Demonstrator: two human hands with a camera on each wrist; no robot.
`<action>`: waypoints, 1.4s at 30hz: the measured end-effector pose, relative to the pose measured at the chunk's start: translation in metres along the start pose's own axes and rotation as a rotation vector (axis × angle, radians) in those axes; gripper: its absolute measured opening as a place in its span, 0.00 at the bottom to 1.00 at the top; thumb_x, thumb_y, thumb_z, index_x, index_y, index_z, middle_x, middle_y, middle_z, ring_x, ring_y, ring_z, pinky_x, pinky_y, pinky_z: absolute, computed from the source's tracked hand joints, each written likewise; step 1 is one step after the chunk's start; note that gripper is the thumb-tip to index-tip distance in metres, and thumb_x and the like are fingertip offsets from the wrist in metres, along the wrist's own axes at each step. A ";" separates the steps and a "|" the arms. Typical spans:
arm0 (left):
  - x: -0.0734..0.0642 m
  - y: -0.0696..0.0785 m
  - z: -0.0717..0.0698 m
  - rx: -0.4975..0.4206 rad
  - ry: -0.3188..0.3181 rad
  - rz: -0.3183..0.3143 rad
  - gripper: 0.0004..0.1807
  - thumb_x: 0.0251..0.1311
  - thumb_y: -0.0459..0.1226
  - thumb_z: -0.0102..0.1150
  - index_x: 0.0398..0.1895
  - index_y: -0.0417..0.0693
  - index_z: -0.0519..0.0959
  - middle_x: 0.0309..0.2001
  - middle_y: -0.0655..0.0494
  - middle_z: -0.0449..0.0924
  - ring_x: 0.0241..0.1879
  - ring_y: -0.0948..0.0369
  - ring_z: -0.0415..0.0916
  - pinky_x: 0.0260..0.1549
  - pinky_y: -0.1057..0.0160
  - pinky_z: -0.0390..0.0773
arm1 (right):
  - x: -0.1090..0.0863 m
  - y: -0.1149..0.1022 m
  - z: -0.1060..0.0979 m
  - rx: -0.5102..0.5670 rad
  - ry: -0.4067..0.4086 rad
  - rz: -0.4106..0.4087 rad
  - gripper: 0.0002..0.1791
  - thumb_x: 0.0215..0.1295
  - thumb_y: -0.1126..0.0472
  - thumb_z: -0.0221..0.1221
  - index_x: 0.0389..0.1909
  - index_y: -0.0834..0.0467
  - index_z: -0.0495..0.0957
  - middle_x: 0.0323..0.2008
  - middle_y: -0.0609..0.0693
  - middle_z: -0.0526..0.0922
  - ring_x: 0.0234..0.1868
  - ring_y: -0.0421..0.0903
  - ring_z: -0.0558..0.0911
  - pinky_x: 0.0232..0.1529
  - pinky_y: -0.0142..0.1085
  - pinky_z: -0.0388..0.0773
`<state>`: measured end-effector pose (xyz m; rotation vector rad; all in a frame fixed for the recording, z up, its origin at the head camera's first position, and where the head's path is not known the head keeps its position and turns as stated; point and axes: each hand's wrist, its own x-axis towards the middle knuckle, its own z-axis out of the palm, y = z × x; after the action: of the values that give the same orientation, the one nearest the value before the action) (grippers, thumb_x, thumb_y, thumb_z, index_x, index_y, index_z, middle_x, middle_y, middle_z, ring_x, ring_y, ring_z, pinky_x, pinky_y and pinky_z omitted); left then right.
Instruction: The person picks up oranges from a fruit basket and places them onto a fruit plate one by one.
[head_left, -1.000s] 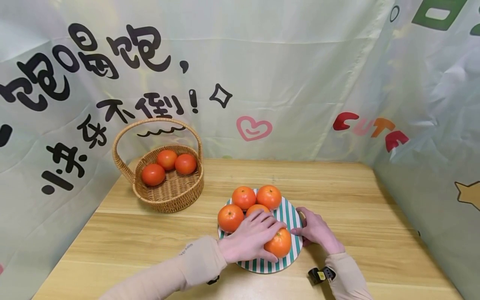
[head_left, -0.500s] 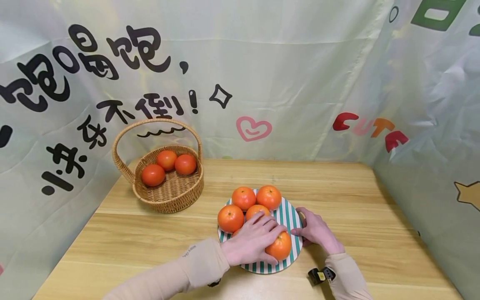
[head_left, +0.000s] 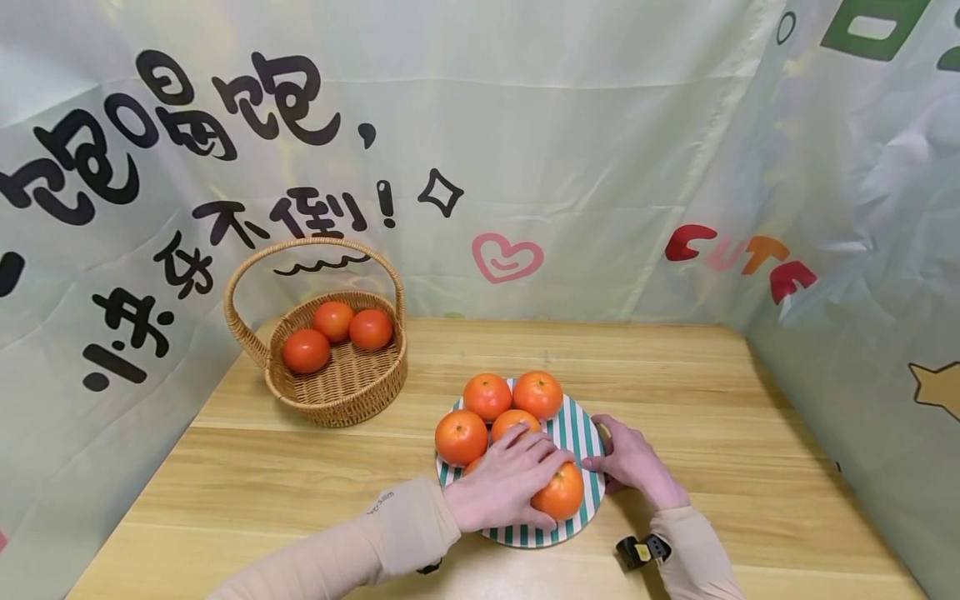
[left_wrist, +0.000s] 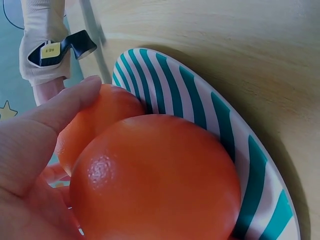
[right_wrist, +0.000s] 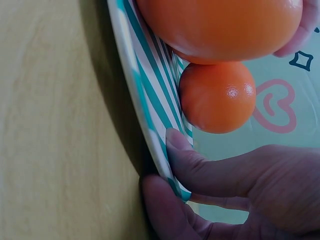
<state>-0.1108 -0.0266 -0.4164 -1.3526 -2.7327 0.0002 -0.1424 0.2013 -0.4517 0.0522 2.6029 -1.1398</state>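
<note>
A round plate (head_left: 581, 417) with teal and white stripes carries several oranges. My left hand (head_left: 502, 483) reaches over it and grips the orange (head_left: 561, 493) at the near right, the thumb along its near side. In the left wrist view, the thumb touches that orange (left_wrist: 102, 120), while another orange (left_wrist: 160, 175) lies closer to the camera, partly hidden in the head view. At the plate's right rim is my right hand (head_left: 633, 458). The right wrist view shows its thumb (right_wrist: 187, 157) on top of the rim and a finger underneath, pinching the edge.
A wicker basket (head_left: 352, 408) with a tall handle stands at the back left, holding three tomatoes (head_left: 307, 351). The wooden table (head_left: 675, 375) is enclosed by a printed cloth backdrop (head_left: 600, 167) behind and at both sides.
My left hand has shifted very slightly right with the gripped orange, and a bit of another orange now shows behind the wrist. The right hand and plate look unmoved.
</note>
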 end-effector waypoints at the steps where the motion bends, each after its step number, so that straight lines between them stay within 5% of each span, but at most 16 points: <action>1: 0.000 0.000 0.000 0.000 -0.001 -0.003 0.42 0.50 0.64 0.69 0.66 0.59 0.68 0.59 0.63 0.77 0.69 0.59 0.67 0.75 0.51 0.58 | 0.000 0.000 0.000 -0.001 -0.001 -0.001 0.40 0.61 0.66 0.68 0.71 0.64 0.61 0.30 0.57 0.76 0.19 0.46 0.79 0.21 0.38 0.81; 30: -0.001 -0.002 0.000 -0.014 -0.017 -0.024 0.45 0.48 0.66 0.70 0.66 0.57 0.68 0.62 0.65 0.79 0.75 0.57 0.61 0.76 0.49 0.54 | -0.001 -0.001 0.000 0.005 -0.002 -0.002 0.39 0.60 0.67 0.68 0.71 0.64 0.61 0.30 0.57 0.77 0.19 0.46 0.80 0.21 0.38 0.81; 42: -0.002 -0.006 -0.004 -0.049 0.022 -0.006 0.51 0.45 0.68 0.69 0.70 0.58 0.64 0.67 0.62 0.73 0.78 0.55 0.55 0.75 0.49 0.56 | -0.002 -0.002 0.000 -0.005 0.007 -0.006 0.40 0.60 0.66 0.69 0.71 0.64 0.61 0.30 0.57 0.78 0.19 0.46 0.80 0.21 0.38 0.81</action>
<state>-0.1140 -0.0314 -0.4121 -1.3484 -2.7355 -0.0827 -0.1406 0.2003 -0.4491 0.0477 2.6142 -1.1369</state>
